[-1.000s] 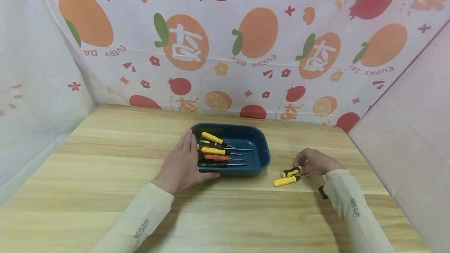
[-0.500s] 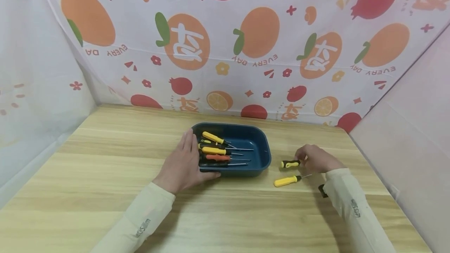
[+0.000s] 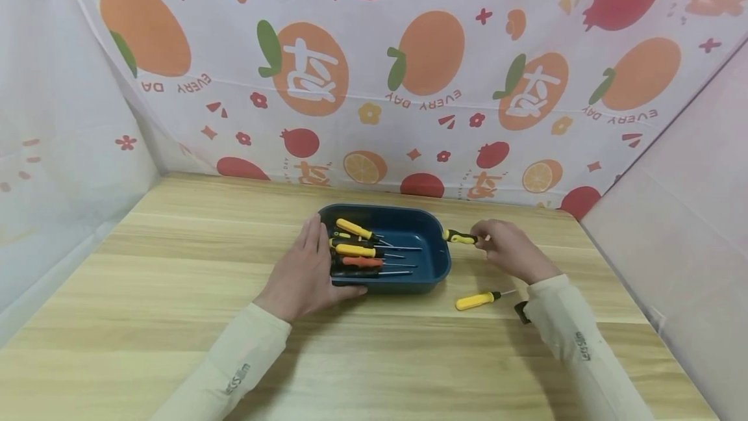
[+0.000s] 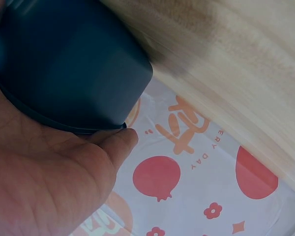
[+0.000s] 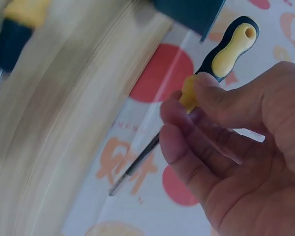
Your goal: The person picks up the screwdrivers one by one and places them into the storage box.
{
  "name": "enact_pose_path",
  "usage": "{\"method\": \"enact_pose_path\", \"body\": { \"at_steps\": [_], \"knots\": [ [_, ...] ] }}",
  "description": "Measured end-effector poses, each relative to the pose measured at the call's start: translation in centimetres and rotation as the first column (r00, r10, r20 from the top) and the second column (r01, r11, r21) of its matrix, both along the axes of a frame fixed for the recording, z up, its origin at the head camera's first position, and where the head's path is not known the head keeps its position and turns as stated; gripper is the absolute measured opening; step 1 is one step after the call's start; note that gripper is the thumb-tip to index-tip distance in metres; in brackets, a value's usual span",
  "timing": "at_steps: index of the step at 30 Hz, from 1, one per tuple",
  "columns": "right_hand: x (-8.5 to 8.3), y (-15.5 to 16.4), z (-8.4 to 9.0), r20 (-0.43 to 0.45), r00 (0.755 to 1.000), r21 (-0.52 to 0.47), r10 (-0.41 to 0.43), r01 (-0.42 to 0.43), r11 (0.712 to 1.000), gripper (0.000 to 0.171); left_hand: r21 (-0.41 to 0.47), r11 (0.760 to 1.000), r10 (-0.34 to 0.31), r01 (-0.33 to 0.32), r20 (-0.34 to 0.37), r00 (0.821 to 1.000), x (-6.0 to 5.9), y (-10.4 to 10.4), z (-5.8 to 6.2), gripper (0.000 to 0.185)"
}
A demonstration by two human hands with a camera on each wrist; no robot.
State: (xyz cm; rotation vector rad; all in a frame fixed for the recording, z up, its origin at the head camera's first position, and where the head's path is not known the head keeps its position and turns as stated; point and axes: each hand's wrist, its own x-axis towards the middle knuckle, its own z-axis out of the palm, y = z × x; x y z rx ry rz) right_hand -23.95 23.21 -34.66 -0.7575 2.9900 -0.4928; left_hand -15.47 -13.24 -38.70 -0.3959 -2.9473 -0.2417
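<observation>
My left hand holds the left end of a dark blue plastic box, fingers along its left rim and thumb at the front; the box's outer wall fills much of the left wrist view. My right hand pinches a yellow-and-black screwdriver between thumb and fingers at the handle's collar. Its handle end overlaps the box's right rim in the head view. The dark shaft with a bright tip points away from the box. Inside the box, several screwdrivers with yellow, orange and black handles lie on the left side.
Another yellow-handled screwdriver lies on the wooden table in front of the right hand, right of the box. A fruit-print cloth hangs behind the table, and pale sheets close off both sides.
My right hand has lifted the yellow-and-black screwdriver from beside the other one and carried it left and back to the box's right rim. The left hand and box have stayed put.
</observation>
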Motion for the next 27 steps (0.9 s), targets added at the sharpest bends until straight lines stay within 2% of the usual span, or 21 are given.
{"method": "enact_pose_path", "body": {
  "at_steps": [7, 14, 18, 27],
  "knots": [
    [0.2, -2.8, -0.1, -0.026, 0.998, -0.092, 0.057, -0.059, 0.994, 0.017, 0.022, 1.000, 0.006, -0.006, 0.013, 1.000, 0.0, 0.0, -0.1, 0.135],
    [0.5, -5.8, 0.0, -0.023, 0.990, -0.116, 0.138, -0.140, 0.983, 0.019, 0.012, 1.000, 0.009, -0.009, 0.002, 1.000, -0.1, 0.0, -0.1, 0.136],
    [0.7, -7.5, -0.2, -0.015, 0.983, -0.098, 0.186, -0.186, 0.978, 0.020, 0.010, 1.000, 0.009, -0.009, 0.010, 1.000, -0.1, 0.0, -0.1, 0.136],
    [1.2, -10.7, -0.6, -0.049, 0.944, -0.104, 0.327, -0.330, 0.938, 0.017, -0.032, 0.999, 0.002, -0.002, 0.027, 1.000, -0.1, -0.1, 0.0, 0.133]
  ]
}}
